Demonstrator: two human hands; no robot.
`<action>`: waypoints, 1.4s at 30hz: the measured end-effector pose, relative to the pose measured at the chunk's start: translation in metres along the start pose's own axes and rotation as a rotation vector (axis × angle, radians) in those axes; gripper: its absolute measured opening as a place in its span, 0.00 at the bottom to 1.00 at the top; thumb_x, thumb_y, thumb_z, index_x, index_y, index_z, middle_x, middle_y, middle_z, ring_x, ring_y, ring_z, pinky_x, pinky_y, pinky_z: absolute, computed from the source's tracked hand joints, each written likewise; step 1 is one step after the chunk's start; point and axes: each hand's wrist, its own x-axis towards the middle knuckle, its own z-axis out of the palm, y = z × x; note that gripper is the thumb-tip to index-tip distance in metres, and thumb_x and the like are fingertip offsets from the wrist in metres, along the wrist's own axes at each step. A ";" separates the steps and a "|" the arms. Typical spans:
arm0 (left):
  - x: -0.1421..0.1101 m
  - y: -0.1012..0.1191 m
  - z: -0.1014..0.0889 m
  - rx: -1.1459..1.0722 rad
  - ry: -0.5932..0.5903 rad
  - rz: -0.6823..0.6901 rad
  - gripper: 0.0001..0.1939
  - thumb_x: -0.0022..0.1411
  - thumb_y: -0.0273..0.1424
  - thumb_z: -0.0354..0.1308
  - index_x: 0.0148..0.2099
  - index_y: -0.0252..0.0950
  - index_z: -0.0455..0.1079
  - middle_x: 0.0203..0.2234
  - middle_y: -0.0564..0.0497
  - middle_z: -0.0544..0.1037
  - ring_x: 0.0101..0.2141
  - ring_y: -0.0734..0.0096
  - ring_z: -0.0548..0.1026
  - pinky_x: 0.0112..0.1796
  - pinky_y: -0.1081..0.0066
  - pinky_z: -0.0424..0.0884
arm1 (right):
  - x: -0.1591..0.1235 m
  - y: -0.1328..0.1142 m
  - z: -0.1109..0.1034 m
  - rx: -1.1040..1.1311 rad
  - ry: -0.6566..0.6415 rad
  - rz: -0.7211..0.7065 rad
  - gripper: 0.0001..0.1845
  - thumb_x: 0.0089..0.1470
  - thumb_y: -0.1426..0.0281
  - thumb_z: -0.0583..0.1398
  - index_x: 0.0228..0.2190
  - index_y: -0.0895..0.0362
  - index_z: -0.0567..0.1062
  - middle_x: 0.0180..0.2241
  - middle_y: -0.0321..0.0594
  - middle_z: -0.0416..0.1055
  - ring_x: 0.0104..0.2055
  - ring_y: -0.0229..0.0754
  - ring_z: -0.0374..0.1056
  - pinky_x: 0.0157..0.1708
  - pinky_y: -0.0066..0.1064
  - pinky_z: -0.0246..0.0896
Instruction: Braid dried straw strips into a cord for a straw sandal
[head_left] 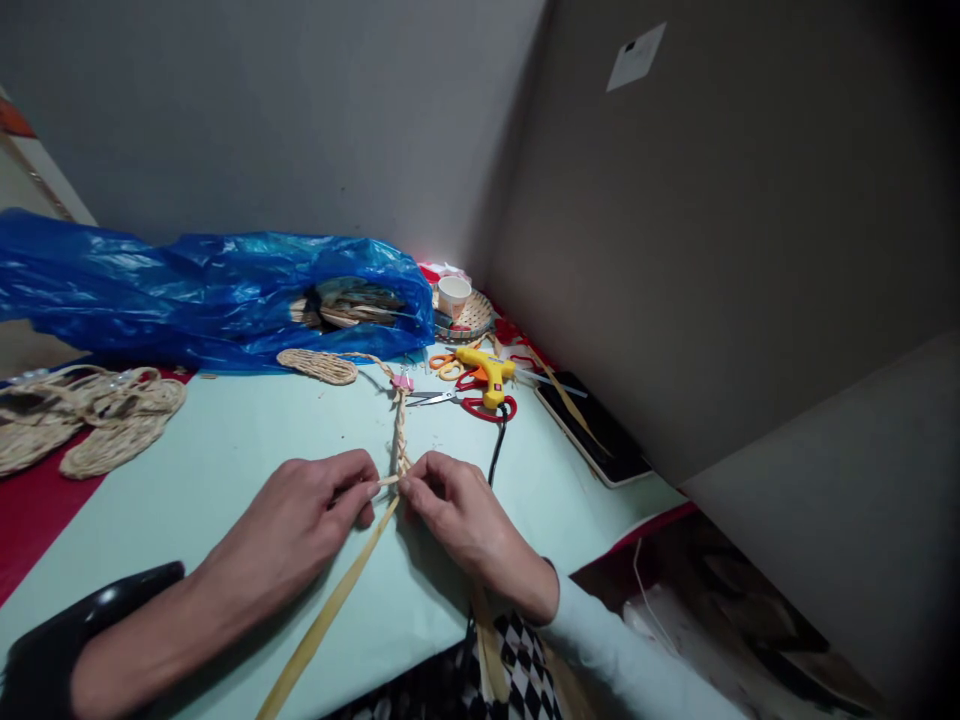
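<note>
The head camera looks forward and down from close above the pale tabletop (pixel 247 430), facing a wall corner (pixel 516 140) at twelve o'clock, with the right hand (pixel 469 515) at six, left hand (pixel 315 510) toward eight.

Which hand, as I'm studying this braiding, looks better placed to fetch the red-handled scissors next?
Probably the right hand: the red-handled scissors lie beyond it, right of the braid, while the left hand is farther off. Both hands are occupied, though.

Left hand (pixel 319 505) pinches a pale strand (pixel 388 481), right hand (pixel 461 510) the lower end of a straw braid (pixel 400 430); pink clip (pixel 403 382) at upper end.
</note>
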 end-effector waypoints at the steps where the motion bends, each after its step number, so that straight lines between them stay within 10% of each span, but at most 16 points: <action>1: -0.005 0.002 0.000 0.087 0.034 0.029 0.17 0.69 0.38 0.49 0.31 0.39 0.71 0.22 0.54 0.79 0.24 0.67 0.73 0.29 0.68 0.62 | -0.001 0.001 0.001 0.012 -0.002 -0.008 0.11 0.63 0.69 0.56 0.28 0.57 0.71 0.23 0.33 0.71 0.25 0.35 0.61 0.27 0.26 0.54; 8: -0.032 0.020 0.039 0.494 0.293 0.620 0.18 0.63 0.16 0.44 0.31 0.35 0.72 0.18 0.51 0.75 0.17 0.67 0.73 0.21 0.67 0.62 | 0.000 0.000 0.004 0.283 -0.009 0.010 0.08 0.59 0.72 0.57 0.27 0.57 0.70 0.21 0.35 0.72 0.23 0.37 0.66 0.28 0.27 0.60; 13: -0.031 0.016 0.048 0.735 0.313 0.741 0.20 0.59 0.14 0.45 0.42 0.26 0.77 0.20 0.45 0.78 0.21 0.60 0.74 0.24 0.63 0.65 | -0.001 -0.005 -0.002 0.495 -0.097 0.065 0.10 0.59 0.66 0.61 0.29 0.58 0.72 0.26 0.39 0.76 0.26 0.36 0.64 0.30 0.27 0.59; 19: -0.004 0.010 0.013 0.041 0.267 0.194 0.17 0.68 0.39 0.54 0.27 0.39 0.71 0.24 0.50 0.74 0.31 0.60 0.72 0.35 0.63 0.64 | -0.004 -0.005 -0.010 0.504 -0.100 0.069 0.09 0.58 0.65 0.63 0.30 0.58 0.73 0.26 0.35 0.73 0.25 0.33 0.60 0.28 0.25 0.53; 24: 0.017 0.009 0.015 -0.679 -0.208 -0.129 0.14 0.62 0.44 0.57 0.32 0.38 0.68 0.22 0.54 0.71 0.23 0.71 0.67 0.26 0.71 0.63 | -0.004 -0.002 -0.009 0.582 -0.152 0.009 0.06 0.59 0.68 0.61 0.32 0.57 0.72 0.24 0.34 0.73 0.27 0.38 0.68 0.37 0.30 0.63; 29: 0.014 0.007 0.025 -0.737 -0.197 -0.250 0.15 0.59 0.44 0.58 0.32 0.36 0.67 0.20 0.58 0.66 0.14 0.84 0.48 0.16 0.75 0.41 | -0.007 -0.005 -0.012 0.228 -0.167 -0.028 0.08 0.62 0.73 0.57 0.33 0.59 0.76 0.28 0.39 0.77 0.33 0.40 0.71 0.39 0.30 0.62; 35: 0.009 0.008 0.023 -0.683 -0.070 -0.305 0.15 0.55 0.40 0.62 0.23 0.36 0.68 0.13 0.60 0.61 0.15 0.81 0.50 0.17 0.74 0.41 | -0.019 -0.020 -0.015 -0.441 0.007 -0.069 0.11 0.62 0.71 0.57 0.30 0.58 0.77 0.26 0.40 0.76 0.25 0.38 0.63 0.28 0.30 0.49; 42: 0.009 0.009 0.028 -0.737 -0.020 -0.306 0.11 0.51 0.37 0.64 0.23 0.35 0.73 0.15 0.58 0.64 0.18 0.78 0.52 0.21 0.72 0.45 | -0.030 -0.023 0.000 -0.499 0.082 -0.207 0.09 0.62 0.73 0.55 0.32 0.56 0.74 0.27 0.38 0.77 0.26 0.39 0.67 0.28 0.31 0.51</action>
